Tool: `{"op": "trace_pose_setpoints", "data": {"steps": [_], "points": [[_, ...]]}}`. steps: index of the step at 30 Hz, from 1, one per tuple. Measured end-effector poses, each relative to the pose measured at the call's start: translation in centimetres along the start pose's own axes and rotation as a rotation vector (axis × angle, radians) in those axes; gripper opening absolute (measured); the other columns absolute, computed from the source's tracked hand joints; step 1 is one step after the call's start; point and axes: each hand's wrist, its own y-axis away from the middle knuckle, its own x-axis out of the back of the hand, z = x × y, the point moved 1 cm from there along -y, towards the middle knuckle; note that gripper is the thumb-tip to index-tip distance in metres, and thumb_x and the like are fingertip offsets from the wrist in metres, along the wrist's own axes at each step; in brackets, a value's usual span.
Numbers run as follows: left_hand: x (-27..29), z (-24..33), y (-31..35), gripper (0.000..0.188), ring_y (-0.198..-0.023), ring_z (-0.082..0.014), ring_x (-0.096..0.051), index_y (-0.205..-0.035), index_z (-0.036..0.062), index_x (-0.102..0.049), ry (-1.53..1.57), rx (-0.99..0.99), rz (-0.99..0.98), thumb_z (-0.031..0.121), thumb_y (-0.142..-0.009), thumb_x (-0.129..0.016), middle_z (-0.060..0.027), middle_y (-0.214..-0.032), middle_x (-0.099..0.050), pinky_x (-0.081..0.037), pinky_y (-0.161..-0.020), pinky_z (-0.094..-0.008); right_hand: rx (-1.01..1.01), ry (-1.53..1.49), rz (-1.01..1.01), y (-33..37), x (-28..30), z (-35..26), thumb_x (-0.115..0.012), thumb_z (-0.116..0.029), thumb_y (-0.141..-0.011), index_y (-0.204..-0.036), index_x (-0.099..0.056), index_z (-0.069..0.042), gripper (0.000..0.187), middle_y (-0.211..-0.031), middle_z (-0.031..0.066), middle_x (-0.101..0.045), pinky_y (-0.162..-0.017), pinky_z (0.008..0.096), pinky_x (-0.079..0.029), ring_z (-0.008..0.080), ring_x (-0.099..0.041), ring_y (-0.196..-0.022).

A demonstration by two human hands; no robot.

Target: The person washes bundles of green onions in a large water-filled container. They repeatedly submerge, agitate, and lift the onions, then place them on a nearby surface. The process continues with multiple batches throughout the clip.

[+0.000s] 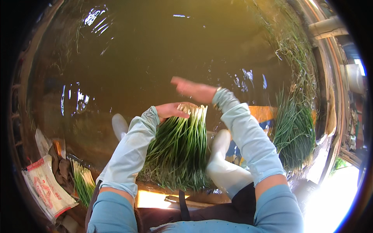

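A thick bunch of long green chives (182, 143) with pale white stem ends lies in front of me, between my boots. Its white ends point away from me and its leaf tips toward my lap. My left hand (173, 110) grips the bunch at the left of the white ends, thumb on top, the other fingers partly hidden behind the stems. Just beyond the bunch, my right hand (193, 89) hovers over the brown water, holding nothing. Its fingers are stretched out flat and slightly blurred.
Murky water (155, 50) spreads ahead. A second heap of chives (295, 134) lies at the right, below floating grass (297, 58). A smaller chive bunch (83, 180) and a printed white sack (48, 188) are at lower left. White boots (227, 171) flank the bunch; wooden rails (326, 28) edge the right.
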Motion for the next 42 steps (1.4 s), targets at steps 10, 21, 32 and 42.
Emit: {"op": "trace_pose_setpoints", "data": {"steps": [10,21,32,42], "points": [[1.9,-1.3,-0.2,0.038,-0.098,-0.0163,-0.062,-0.123,0.0018,-0.056,0.231,0.039,0.250,0.018,-0.089,-0.061,-0.0071,-0.114,-0.064,-0.051,-0.089,-0.0316,-0.514,-0.230,0.940,6.8,-9.0,10.2,-0.054,-0.059,-0.088,-0.139,-0.035,0.010,0.087,-0.143,0.0284,-0.037,-0.112,0.0383,-0.027,0.0351,-0.035,-0.136],[2.8,-1.7,1.5,0.027,-0.081,-0.0130,-0.065,-0.110,0.0046,-0.061,0.314,0.002,0.388,0.021,-0.089,-0.061,-0.0039,-0.095,-0.067,-0.055,-0.075,-0.0296,-0.277,0.159,1.089,4.5,-11.0,5.7,-0.069,-0.015,-0.080,-0.128,-0.051,-0.007,0.052,-0.133,0.0146,-0.049,-0.102,0.0382,-0.039,0.0332,-0.049,-0.122],[3.8,-2.9,1.6,0.024,-0.082,-0.0131,-0.065,-0.108,0.0072,-0.062,0.369,-0.017,0.421,0.024,-0.092,-0.059,-0.0032,-0.095,-0.067,-0.054,-0.076,-0.0306,-0.168,0.746,0.963,0.9,-11.8,1.7,-0.067,-0.007,-0.071,-0.094,-0.068,-0.011,0.024,-0.140,0.0092,-0.044,-0.113,0.0490,-0.023,0.0336,-0.023,-0.141],[4.5,-3.5,1.5,0.032,-0.085,-0.0149,-0.065,-0.115,0.0050,-0.060,0.357,-0.027,0.414,0.027,-0.093,-0.057,-0.0059,-0.101,-0.067,-0.055,-0.079,-0.0312,-0.208,0.876,0.925,0.6,-10.4,3.1,-0.062,-0.004,-0.076,-0.085,-0.066,-0.010,0.011,-0.122,0.0051,-0.055,-0.107,0.0440,-0.034,0.0291,-0.041,-0.129]]}}
